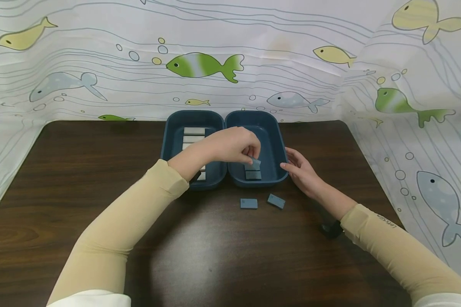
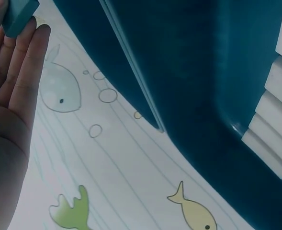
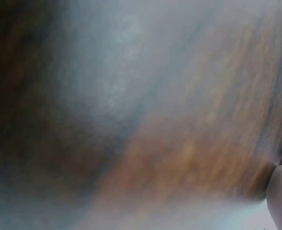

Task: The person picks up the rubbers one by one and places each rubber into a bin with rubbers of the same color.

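Observation:
In the head view my left hand (image 1: pixel 236 143) is over the right blue bin (image 1: pixel 266 128), pinching a small blue tile (image 1: pixel 255 163) between thumb and fingers. The left wrist view shows that tile (image 2: pixel 20 17) at the fingertips. Just below it in the head view, another blue tile (image 1: pixel 253 175) lies in the bin near its front wall. My right hand (image 1: pixel 305 177) holds the bin's right side, thumb over the rim and fingers along the outside. Two blue tiles, one straight (image 1: pixel 249 204) and one angled (image 1: pixel 276 201), lie on the table before the bin.
A matching left bin (image 1: pixel 173 123) stands against the right one, with a column of white tiles (image 1: pixel 194 131) partly hidden by my left forearm. Behind the dark wooden table (image 1: pixel 80 170) hangs a white fish-print sheet (image 1: pixel 130 94). The right wrist view is mostly blurred tabletop.

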A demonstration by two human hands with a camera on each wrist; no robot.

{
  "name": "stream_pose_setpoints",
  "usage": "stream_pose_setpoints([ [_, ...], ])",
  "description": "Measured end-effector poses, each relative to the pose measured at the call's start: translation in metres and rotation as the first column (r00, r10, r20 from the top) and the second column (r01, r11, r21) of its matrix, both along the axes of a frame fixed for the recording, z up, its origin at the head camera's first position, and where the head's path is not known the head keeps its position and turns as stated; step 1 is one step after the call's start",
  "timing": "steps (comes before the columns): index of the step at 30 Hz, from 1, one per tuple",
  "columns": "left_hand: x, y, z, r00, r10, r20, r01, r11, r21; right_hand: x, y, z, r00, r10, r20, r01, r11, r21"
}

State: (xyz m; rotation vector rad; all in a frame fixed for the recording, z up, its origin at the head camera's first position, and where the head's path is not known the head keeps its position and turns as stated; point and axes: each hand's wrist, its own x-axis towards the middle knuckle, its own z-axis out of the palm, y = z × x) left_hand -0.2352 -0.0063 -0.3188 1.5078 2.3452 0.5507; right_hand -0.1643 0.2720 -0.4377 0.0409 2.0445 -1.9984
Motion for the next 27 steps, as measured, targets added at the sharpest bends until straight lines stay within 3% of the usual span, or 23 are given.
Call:
stream_pose_setpoints([
  [27, -0.040, 0.024, -0.037, 0.985, 0.130, 0.112, -0.132, 0.991, 0.009, -0.002, 0.003, -0.002, 1.000, 0.012, -0.010, -0.012, 1.000, 0.012],
])
